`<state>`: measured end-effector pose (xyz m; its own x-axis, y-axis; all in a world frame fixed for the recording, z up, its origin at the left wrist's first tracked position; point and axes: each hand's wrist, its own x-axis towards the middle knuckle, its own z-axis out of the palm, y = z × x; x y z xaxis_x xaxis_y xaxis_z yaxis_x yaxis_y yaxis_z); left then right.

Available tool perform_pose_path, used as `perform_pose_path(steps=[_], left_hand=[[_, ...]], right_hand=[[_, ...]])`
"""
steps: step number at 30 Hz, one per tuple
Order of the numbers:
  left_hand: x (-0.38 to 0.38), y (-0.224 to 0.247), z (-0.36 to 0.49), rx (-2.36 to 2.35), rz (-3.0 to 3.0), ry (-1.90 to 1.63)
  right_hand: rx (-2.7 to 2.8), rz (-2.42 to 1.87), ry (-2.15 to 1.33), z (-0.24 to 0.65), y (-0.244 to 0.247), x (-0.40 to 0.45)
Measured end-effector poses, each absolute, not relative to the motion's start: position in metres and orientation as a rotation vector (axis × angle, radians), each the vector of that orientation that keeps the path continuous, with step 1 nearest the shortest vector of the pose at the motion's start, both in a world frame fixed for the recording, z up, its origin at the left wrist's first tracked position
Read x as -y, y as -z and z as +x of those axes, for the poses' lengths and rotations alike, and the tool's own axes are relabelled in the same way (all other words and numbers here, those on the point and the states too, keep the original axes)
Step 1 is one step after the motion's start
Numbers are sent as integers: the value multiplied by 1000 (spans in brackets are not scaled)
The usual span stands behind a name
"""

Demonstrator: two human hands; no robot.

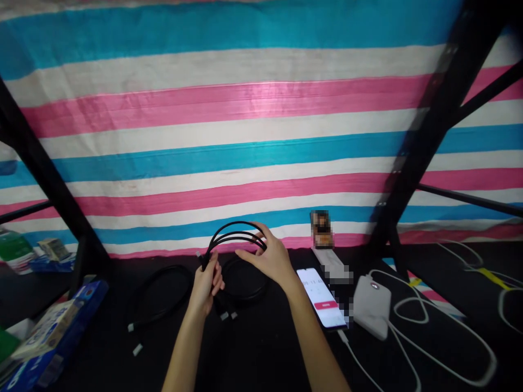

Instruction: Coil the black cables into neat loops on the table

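Your left hand (208, 280) is closed around the gathered part of one looped black cable (235, 234); your right hand (273, 255) is half open at the loops' other side, thumb and fingers apart. Held above the black table (253, 365), that cable is near two other black coils, one at left (163, 313), one just beyond your hands (245, 296). To the right lie one lit phone (322, 299) and one white power bank (372, 305). Far left are two blue packs (61, 340), contents not visible.
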<state>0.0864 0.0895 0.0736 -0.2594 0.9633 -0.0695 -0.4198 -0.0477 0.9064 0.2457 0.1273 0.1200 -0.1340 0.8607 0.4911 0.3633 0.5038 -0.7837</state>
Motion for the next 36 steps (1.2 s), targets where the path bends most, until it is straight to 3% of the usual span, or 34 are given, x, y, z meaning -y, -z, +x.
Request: perform_pose_path(steps=[10,16,25,36], left_hand=[[-108,-67,84,-934,642,-1364],[-123,-59,76,-966,641,-1411],[-149,7,65,-1590,859,-1349],[-148,26,78,-2226,1291,-966]], right_hand=[[1746,-1280,-438,236,-106,-148],[1718,-1429,-547,234,-77,-175],[1609,-1335,-882,216,4,-214],[1498,-1306,-942,229,30,-239]])
